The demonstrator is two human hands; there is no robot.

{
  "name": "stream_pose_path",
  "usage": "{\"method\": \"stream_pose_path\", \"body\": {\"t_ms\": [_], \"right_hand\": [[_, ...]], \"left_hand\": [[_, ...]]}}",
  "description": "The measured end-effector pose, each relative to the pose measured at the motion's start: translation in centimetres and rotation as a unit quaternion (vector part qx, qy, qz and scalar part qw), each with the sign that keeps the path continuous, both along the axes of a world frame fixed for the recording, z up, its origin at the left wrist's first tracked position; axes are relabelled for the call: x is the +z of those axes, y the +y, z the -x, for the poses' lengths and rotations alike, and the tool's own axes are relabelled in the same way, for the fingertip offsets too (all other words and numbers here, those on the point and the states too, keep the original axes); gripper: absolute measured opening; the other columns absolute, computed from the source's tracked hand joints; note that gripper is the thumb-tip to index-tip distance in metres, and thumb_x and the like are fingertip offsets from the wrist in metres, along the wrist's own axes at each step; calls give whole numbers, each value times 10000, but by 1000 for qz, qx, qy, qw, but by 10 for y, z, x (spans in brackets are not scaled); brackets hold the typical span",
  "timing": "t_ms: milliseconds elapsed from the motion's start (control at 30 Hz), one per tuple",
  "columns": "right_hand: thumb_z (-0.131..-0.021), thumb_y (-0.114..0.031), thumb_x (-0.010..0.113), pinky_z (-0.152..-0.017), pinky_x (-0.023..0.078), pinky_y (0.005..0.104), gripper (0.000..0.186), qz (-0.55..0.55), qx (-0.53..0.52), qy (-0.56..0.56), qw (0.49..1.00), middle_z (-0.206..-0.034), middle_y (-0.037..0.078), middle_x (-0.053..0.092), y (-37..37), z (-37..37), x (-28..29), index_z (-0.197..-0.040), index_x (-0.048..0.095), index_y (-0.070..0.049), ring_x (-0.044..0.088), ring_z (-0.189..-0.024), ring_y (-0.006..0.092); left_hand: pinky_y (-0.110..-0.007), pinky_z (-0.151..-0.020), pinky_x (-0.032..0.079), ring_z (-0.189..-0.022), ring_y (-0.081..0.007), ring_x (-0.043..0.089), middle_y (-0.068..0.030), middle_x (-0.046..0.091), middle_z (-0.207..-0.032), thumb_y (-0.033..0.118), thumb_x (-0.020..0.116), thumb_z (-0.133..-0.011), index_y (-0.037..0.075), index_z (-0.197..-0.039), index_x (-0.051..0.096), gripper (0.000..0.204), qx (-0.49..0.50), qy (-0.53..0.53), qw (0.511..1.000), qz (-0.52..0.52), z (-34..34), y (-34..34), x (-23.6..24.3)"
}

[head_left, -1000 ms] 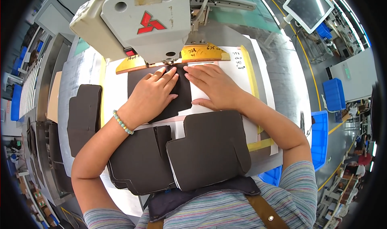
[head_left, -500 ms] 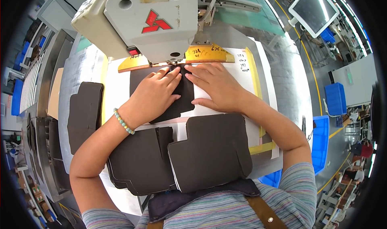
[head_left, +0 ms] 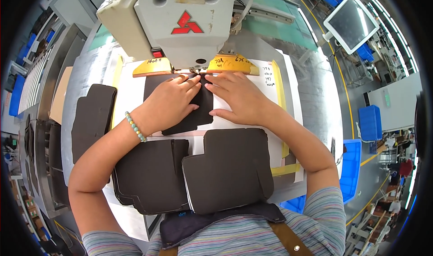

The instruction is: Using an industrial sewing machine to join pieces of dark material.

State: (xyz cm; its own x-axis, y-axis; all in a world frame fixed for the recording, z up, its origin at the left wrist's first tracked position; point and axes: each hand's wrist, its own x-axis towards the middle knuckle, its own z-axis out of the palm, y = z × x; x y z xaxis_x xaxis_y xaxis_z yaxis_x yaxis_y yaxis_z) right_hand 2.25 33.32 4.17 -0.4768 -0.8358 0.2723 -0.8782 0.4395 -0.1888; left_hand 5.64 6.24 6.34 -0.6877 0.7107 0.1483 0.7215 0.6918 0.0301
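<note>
A black fabric piece (head_left: 198, 111) lies flat on the white work sheet, its far edge under the yellow clamp plate (head_left: 232, 64) of a sewing machine (head_left: 180, 35). On its left part rests my left hand (head_left: 169, 98), fingers stretched forward to just short of the machine's needle area. My right hand (head_left: 237, 96) lies on the right side of the same piece, fingers spread, thumb pointing inward. Both hands press from above and grip nothing. Close to me are two stacks of black panels, the left stack (head_left: 151, 175) and the right stack (head_left: 228, 170).
Another black panel stack (head_left: 92, 120) lies at the left of the table. Yellow tape (head_left: 279, 84) borders the white sheet. A screen (head_left: 352, 23) stands at the far right, with blue bins (head_left: 351, 170) beside the table. The machine head overhangs the far middle.
The whole view has shifted slightly. Both hands stay flat on the black piece at the clamp plate, with hardly any change in their pose.
</note>
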Motion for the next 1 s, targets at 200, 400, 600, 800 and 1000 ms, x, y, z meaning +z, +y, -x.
{"method": "stream_pose_path", "body": {"t_ms": [200, 400, 600, 800, 1000], "right_hand": [[-980, -435, 762, -1200, 402, 486, 657, 1, 6, -6, 1000, -1578, 150, 574, 4, 1, 2, -1446, 627, 8, 500, -1441, 342], [-990, -409, 753, -1230, 395, 467, 632, 11, 8, -28, 1000, -1583, 139, 570, 11, 3, 3, -1451, 622, 4, 490, -1457, 328], [-994, -404, 748, -1229, 399, 458, 615, 8, 19, -23, 1000, -1582, 131, 570, 10, 5, 5, -1442, 628, 0, 491, -1454, 318], [-998, -406, 741, -1231, 388, 464, 605, 5, 23, -11, 1000, -1581, 127, 573, 12, 3, 5, -1437, 627, -5, 495, -1449, 319], [-1016, -392, 719, -1236, 380, 470, 578, 9, 20, -21, 1000, -1574, 132, 578, 10, -3, 8, -1443, 625, -13, 484, -1464, 326]], "left_hand": [[-416, -1169, 496, -1343, -360, 631, -231, 632, -1504, 301, 767, -967, -72, -1382, 653, 570, -7, 7, 1000, -4, -2, -1, 1], [-416, -1148, 508, -1314, -352, 643, -233, 641, -1490, 277, 780, -954, -74, -1360, 661, 550, -3, -8, 1000, -10, -1, 0, 3], [-411, -1149, 506, -1312, -346, 643, -233, 647, -1480, 273, 788, -945, -72, -1343, 664, 541, 4, -14, 1000, -8, -4, 1, 8], [-409, -1144, 508, -1298, -342, 643, -228, 653, -1471, 269, 785, -948, -59, -1303, 677, 495, -6, 0, 1000, -14, -5, 2, 8], [-427, -1148, 494, -1290, -344, 622, -187, 671, -1366, 247, 800, -941, -62, -1372, 638, 554, 31, -55, 998, 3, -12, -1, 16]]}}
